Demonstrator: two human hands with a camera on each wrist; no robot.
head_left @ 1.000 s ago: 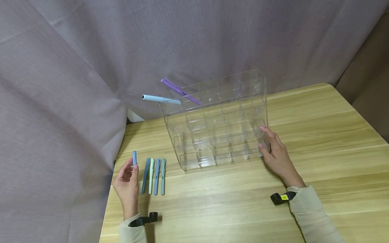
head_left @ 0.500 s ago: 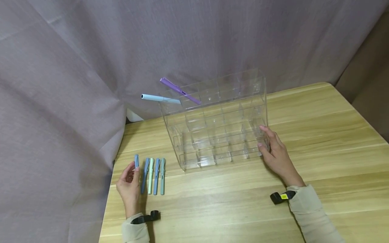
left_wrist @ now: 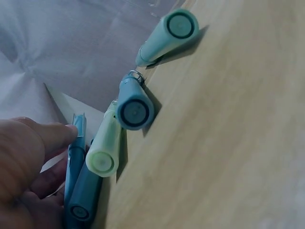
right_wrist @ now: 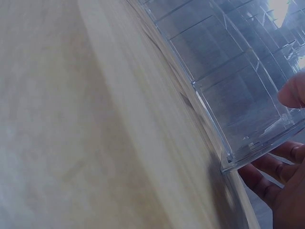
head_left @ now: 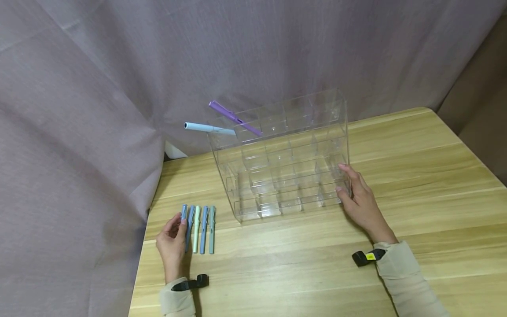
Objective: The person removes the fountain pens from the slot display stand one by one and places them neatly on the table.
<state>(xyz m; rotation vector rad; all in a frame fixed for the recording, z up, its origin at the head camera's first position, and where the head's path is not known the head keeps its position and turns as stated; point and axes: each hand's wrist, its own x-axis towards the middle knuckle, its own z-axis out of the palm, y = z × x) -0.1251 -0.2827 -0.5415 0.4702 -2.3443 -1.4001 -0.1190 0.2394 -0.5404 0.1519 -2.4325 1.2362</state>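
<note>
My left hand (head_left: 172,246) pinches a blue pen (head_left: 184,212) between thumb and fingers at the left end of a row of pens. In the left wrist view this pen (left_wrist: 76,152) lies right along a darker blue pen (left_wrist: 86,193). Beside them are a pale green pen (head_left: 196,229), another blue pen (head_left: 204,229) and a grey-green pen (head_left: 212,229), clips toward the far side. My right hand (head_left: 361,207) grips the lower right edge of a clear compartment organizer (head_left: 291,204), thumb in front and fingers around the outer side.
A purple pen (head_left: 225,112) and a light blue pen (head_left: 198,127) lean out of the organizer's top left compartments. Grey curtain (head_left: 253,53) hangs behind and left of the wooden table (head_left: 285,273). Black wrist cameras sit on both sleeves.
My left hand has moved right and lowered the blue pen against the left end of the row. My right hand stays on the organizer, which has not moved.
</note>
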